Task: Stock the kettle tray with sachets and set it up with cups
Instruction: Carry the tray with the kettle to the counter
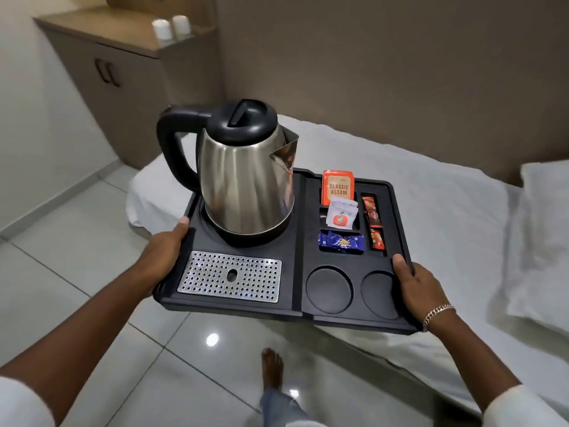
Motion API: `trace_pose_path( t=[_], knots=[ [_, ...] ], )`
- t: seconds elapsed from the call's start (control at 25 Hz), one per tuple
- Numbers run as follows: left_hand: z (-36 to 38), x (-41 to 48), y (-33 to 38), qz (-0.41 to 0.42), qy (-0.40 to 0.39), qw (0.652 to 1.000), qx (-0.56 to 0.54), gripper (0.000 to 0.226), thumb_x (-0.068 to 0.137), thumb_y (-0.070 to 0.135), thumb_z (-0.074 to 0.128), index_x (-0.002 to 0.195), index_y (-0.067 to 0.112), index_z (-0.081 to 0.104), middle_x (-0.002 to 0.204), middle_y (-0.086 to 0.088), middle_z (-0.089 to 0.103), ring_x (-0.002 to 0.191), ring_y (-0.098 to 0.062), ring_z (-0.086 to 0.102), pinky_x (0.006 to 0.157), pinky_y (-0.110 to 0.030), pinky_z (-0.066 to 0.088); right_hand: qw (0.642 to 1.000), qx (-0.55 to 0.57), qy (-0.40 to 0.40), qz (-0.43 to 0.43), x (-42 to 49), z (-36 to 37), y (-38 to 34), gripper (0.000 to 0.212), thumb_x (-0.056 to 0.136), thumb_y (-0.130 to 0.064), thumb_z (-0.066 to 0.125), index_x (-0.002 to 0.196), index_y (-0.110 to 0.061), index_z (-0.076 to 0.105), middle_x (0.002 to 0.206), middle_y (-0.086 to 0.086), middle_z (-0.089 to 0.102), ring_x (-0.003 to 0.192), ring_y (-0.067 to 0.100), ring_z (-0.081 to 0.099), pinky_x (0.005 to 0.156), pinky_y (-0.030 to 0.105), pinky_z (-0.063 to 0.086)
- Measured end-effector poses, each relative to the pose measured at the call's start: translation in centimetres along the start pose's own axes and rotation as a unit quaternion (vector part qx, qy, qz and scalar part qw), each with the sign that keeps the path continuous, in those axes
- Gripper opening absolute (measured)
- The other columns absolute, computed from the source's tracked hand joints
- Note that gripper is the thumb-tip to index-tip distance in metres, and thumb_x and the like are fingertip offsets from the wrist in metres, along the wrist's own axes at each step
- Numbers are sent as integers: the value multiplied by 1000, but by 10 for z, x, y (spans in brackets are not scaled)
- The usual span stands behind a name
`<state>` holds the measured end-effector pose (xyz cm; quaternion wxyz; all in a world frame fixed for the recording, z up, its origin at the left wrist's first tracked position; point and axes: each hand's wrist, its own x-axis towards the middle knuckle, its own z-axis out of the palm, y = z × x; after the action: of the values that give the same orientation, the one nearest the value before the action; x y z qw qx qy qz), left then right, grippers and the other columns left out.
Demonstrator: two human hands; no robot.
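I hold a black kettle tray (297, 266) in the air above the floor, in front of a bed. My left hand (160, 254) grips its left edge and my right hand (418, 288) grips its right edge. A steel kettle (246, 186) with a black lid and handle stands on the tray's left half, behind a perforated metal drip grate (229, 277). In the right-hand compartments sit an orange Classic Assam tea sachet (338, 186), white sachets (341, 215), blue sachets (340, 241) and red-brown stick sachets (373, 221). Two round cup recesses (329, 289) at the front right hold nothing.
A bed with a white sheet (385, 167) and pillow (542, 235) lies behind and to the right. A wooden cabinet (123, 87) at the far left carries two white cups (171, 27). The glossy tiled floor (77, 272) is below, with my bare foot (272, 368) on it.
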<state>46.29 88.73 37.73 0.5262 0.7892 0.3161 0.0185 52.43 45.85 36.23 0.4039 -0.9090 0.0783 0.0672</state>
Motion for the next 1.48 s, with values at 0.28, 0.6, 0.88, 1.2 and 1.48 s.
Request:
trace_pose_path(
  t=[0.28, 0.6, 0.88, 1.2, 1.48],
  knots=[
    [-67, 102, -7, -63, 92, 994, -4, 66, 80, 73, 37, 81, 14, 68, 88, -12, 71, 81, -30, 66, 85, -46, 50, 996, -27, -53, -73, 122, 91, -112, 50, 94, -53, 35, 76, -11, 55, 71, -2, 58, 67, 12, 51, 55, 27, 34],
    [-167, 192, -15, -108, 161, 980, -41, 76, 69, 81, 39, 80, 11, 69, 87, -13, 73, 80, -31, 68, 87, -49, 51, 985, -35, -115, -127, 208, 194, -250, 51, 93, -55, 35, 73, -12, 54, 73, 0, 58, 68, 12, 51, 55, 25, 34],
    [-290, 268, -38, -109, 178, 978, -31, 88, 58, 93, 39, 79, 13, 71, 80, -8, 73, 77, -30, 69, 81, -46, 53, 978, -8, -164, -127, 227, 312, -360, 54, 91, -58, 37, 88, -12, 64, 85, 5, 64, 79, 22, 59, 65, 33, 40],
    [-458, 381, -55, -103, 181, 977, -48, 65, 67, 75, 58, 75, 12, 72, 60, 0, 74, 59, -24, 71, 60, -32, 50, 979, 18, -173, -108, 220, 447, -510, 52, 90, -60, 39, 87, -15, 64, 90, 8, 67, 83, 27, 60, 74, 38, 46],
    [-565, 525, -50, -88, 205, 973, -51, 62, 73, 68, 60, 73, 7, 72, 64, -8, 75, 64, -30, 71, 63, -34, 51, 976, 53, -176, -117, 283, 556, -637, 54, 88, -61, 40, 96, -14, 65, 98, 12, 68, 90, 30, 62, 87, 48, 51]
  ],
)
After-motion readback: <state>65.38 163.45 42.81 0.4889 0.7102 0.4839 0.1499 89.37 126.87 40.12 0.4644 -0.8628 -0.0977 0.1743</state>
